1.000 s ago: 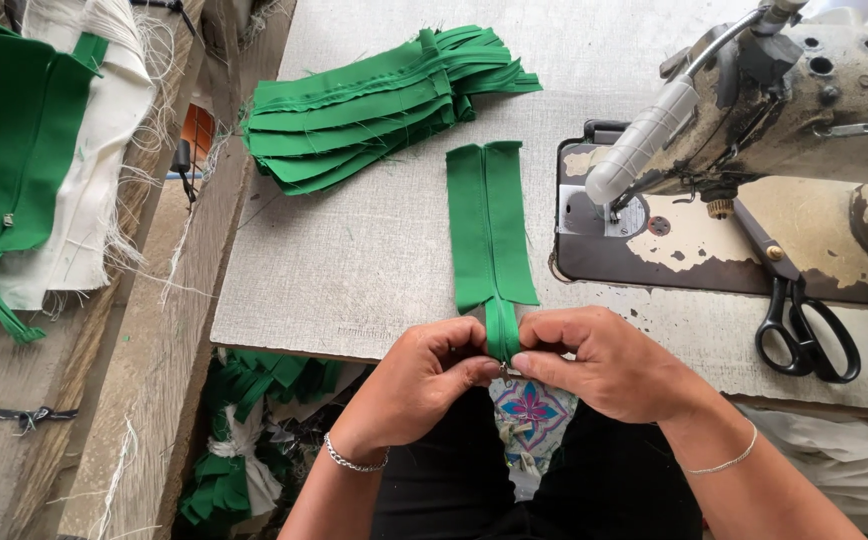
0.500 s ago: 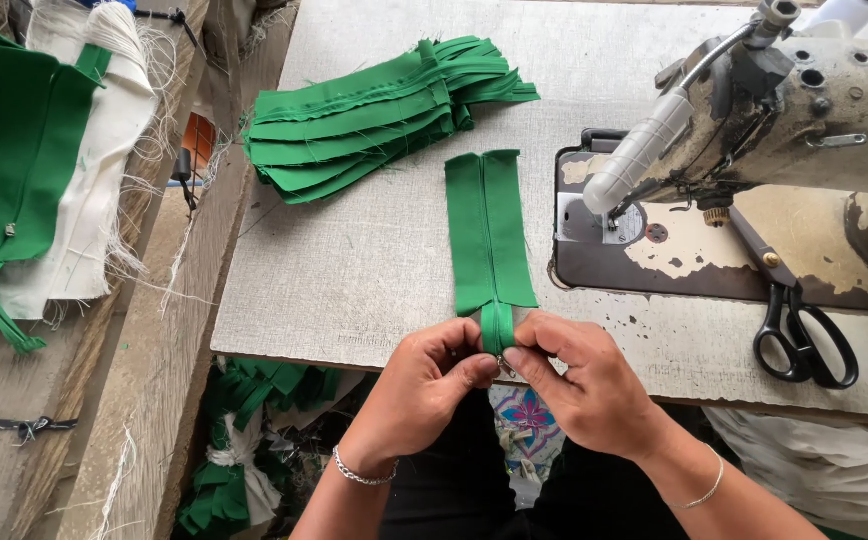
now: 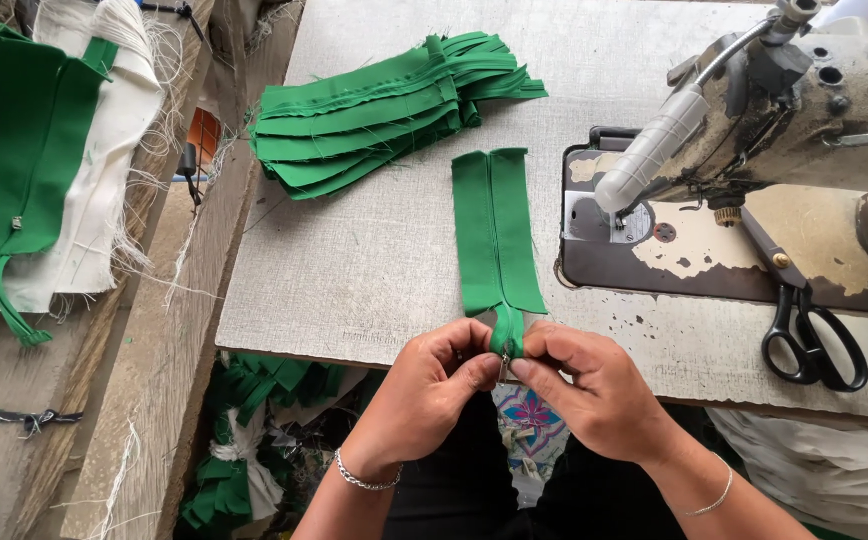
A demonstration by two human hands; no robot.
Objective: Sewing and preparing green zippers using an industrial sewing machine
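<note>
A long green fabric strip with a zipper down its middle (image 3: 497,235) lies on the grey table (image 3: 374,250), running away from me. My left hand (image 3: 432,385) and my right hand (image 3: 594,385) meet at its near end by the table's front edge. Both pinch the zipper end between thumb and fingers, with a small metal slider just showing between the fingertips. Each wrist wears a thin silver bracelet.
A stack of several green strips (image 3: 384,110) lies at the back left of the table. A worn sewing machine (image 3: 784,130) stands at the right, with black scissors (image 3: 809,335) on its base. Green and white cloth (image 3: 44,170) lies on a wooden bench at left; green scraps (image 3: 244,440) lie below.
My hands stay at the strip's near end, their fingers shifting slightly on the zipper end. The strip and everything else on the table have not moved.
</note>
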